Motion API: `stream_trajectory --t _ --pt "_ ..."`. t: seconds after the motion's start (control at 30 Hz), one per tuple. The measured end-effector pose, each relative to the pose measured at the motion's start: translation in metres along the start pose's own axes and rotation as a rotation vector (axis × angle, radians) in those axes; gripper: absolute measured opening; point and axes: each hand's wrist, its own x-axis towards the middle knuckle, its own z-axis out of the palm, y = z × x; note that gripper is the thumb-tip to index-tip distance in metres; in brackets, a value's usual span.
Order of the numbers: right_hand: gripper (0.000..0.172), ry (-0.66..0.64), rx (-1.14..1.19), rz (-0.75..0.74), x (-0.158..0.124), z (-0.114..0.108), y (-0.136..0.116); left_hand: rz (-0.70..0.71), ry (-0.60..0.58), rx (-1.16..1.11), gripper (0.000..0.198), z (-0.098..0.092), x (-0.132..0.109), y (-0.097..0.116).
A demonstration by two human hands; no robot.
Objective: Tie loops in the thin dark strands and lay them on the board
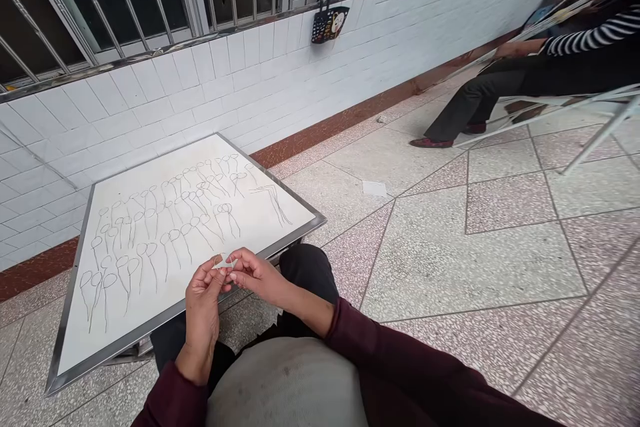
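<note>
Both my hands are pinched narrow on one small pale piece (226,265), which looks like a thin loop or strip, though my fingers hide too much of it for me to be sure. My left hand (204,288) has it between thumb and fingertips at one end, and my right hand (256,277) nips the other, the two nearly touching in front of the table's near edge. I'd judge it almost weightless, thin and springy enough to hold a curve yet easy to kink or bend out of shape, so a light fingertip hold close to the ends should suit it better than a hard squeeze in the middle. Below my wrists, a grey cloth (290,377) covers my lap. Just beyond my fingers, the white table (165,300) carries rows of fine looped strands (223,209), each with tails, and a loose bunch of straighter strands (274,201) near its right edge. Farther out, a pale card (375,188) lies on the floor, a small black bag (330,24) hangs below the window bars, and a seated person in a striped sleeve (595,40) sits well apart to my right.
</note>
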Motion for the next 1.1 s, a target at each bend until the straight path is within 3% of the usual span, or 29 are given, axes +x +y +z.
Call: stream_trajectory --t 0.8,1.1 --pt "0.028 0.066 0.108 -0.011 -0.006 0.010 0.000 0.119 -0.054 0.132 0.047 -0.002 -0.007 -0.007" --pt "0.026 0.151 0.091 0.027 -0.003 0.009 -0.002 0.132 -0.137 0.130 0.052 0.002 -0.007 -0.013"
